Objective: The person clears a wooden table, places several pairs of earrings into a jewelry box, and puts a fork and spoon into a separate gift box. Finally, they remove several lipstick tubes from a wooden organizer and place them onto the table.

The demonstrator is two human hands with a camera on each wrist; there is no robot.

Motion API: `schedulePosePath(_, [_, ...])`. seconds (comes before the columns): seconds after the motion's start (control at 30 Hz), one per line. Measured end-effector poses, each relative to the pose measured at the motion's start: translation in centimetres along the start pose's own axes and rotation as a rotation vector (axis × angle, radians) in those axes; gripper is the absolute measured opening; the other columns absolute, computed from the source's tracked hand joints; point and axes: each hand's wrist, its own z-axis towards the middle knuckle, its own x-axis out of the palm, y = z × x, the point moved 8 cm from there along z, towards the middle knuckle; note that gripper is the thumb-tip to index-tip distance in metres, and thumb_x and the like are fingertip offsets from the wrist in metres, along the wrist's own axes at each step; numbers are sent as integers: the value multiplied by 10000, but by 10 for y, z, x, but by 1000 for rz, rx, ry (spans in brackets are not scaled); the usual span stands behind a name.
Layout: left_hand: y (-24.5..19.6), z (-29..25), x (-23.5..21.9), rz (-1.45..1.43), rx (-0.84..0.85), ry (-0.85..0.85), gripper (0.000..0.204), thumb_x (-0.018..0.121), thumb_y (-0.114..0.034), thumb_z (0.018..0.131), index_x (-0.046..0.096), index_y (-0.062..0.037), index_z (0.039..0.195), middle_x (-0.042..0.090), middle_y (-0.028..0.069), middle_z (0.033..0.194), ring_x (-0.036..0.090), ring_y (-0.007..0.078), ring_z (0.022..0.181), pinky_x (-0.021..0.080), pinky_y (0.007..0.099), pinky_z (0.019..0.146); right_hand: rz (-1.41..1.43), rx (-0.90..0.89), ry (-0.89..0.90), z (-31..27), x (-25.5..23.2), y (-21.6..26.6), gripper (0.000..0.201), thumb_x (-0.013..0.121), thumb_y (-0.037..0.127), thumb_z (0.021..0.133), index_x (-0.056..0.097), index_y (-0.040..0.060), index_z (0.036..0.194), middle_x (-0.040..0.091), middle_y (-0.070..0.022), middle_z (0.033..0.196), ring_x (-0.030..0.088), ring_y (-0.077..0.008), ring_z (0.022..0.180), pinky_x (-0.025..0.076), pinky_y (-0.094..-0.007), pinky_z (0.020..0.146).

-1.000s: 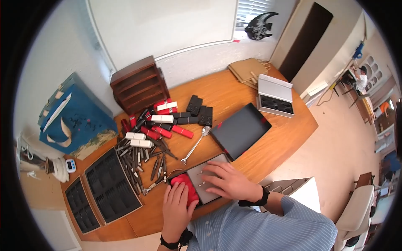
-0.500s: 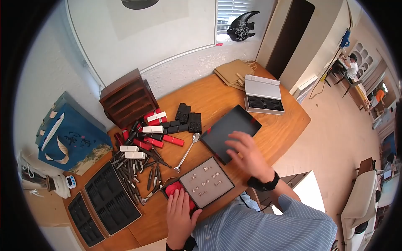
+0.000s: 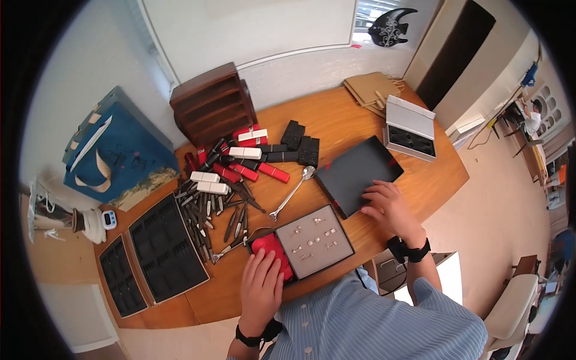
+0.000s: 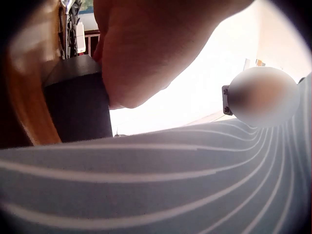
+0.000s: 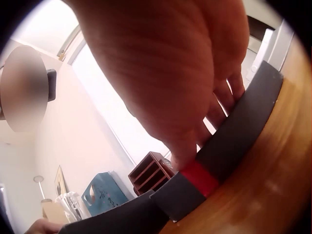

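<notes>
A shallow dark box at the table's front edge holds a grey pad (image 3: 313, 246) with several small pieces of jewellery, and red cloth (image 3: 271, 251) on its left side. My left hand (image 3: 261, 290) rests on the red cloth with fingers extended. Farther right, my right hand (image 3: 393, 210) lies at the near right edge of a black tray-like lid (image 3: 359, 174), fingers spread and slightly bent over it. In the right wrist view, the fingers reach over the dark wall (image 5: 243, 126) beside a red strip (image 5: 201, 179).
Left of the box lie a silver spoon (image 3: 292, 193), dark slim tools, red, white and black small boxes, and two black compartment trays (image 3: 168, 249). Behind stand a wooden rack (image 3: 213, 105) and blue bag (image 3: 120, 156). An open silver case (image 3: 410, 129) sits at the back right.
My right hand has left the grey pad and moved right to the black lid, uncovering the jewellery. My left hand has stayed at the red cloth. The head view has shifted.
</notes>
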Motion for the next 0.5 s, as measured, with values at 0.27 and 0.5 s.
schedulePosePath(0.27, [24,7,-4,-65,-214,-21,750,781,-129,816,439,-23,1475,310,211,1585,308,406,1463,319,486,1168,23,-53,12,6,-1,-10,182,774,111,804,711,45,962,668,-93,995,607,-293,1032,462,-402,957])
schedulePosePath(0.5, [34,6,-1,-390,-379,-124,819,775,-136,803,371,-16,1505,314,192,1580,328,374,1455,313,459,1180,120,-81,-86,17,-36,-1,143,768,102,827,710,63,952,647,-65,934,600,-268,941,449,-382,904])
